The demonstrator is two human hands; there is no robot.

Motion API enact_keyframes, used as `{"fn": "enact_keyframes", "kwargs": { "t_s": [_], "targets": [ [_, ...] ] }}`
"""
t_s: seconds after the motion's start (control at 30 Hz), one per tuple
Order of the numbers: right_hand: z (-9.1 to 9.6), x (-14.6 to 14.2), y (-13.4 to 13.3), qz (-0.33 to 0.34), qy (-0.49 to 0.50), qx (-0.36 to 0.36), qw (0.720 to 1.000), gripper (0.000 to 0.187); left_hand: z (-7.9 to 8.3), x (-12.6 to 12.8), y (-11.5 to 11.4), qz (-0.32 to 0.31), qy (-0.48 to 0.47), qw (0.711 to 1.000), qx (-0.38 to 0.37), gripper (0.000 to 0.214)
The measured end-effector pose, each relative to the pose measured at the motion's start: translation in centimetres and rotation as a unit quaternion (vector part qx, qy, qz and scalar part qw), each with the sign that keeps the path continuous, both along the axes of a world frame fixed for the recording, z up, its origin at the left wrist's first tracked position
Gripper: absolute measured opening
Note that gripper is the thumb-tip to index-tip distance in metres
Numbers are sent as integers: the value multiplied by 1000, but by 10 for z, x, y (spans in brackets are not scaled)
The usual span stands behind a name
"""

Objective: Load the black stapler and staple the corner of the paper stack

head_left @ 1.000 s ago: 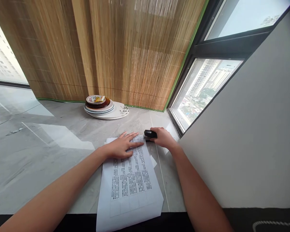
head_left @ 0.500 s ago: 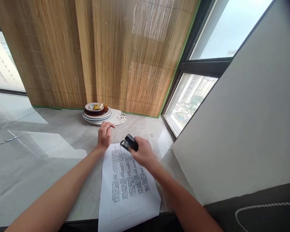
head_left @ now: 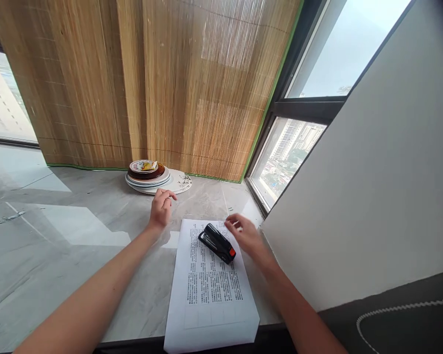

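A black stapler [head_left: 217, 243] with a red piece at its near end lies slantwise on a printed sheet of paper [head_left: 203, 314]. My right hand [head_left: 245, 236] is just right of the stapler, at the sheet's upper right corner. Its fingers are loosely bent, with a gap showing by the thumb, and hold nothing that I can see. Whether the fingertips touch the paper is unclear. To the left of the sheet's top, my left hand [head_left: 161, 209] is empty, its fingers loosely curled and partly apart. The sheet hangs a little over the near edge.
A stack of plates [head_left: 147, 183] stands beyond my left hand, against a bamboo blind [head_left: 162, 88]. The grey marble-look surface [head_left: 59, 275] extends left. On the right are a window [head_left: 284, 155] and a slanting white wall [head_left: 372, 187].
My right hand has let go of the stapler, which now lies on the paper, and has moved right. The sheet has shifted right. My left hand has hardly moved.
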State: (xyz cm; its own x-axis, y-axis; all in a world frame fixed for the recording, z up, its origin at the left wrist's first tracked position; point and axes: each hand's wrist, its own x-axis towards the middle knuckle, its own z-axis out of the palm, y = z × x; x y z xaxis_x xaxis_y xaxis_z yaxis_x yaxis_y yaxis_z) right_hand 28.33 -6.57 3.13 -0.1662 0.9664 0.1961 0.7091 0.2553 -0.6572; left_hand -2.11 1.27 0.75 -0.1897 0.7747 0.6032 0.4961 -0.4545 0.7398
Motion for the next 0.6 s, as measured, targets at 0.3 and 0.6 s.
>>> {"fn": "enact_keyframes", "kwargs": {
  "t_s": [0.3, 0.6],
  "targets": [
    [-44, -52, 70, -81, -258, -7, 963, 62, -3, -15, 7, 51, -31, 998, 31, 20],
    [-46, -189, 66, 106, -208, 66, 970, 57, 8, -49, 6, 232, -9, 969, 87, 20]
  ]
}}
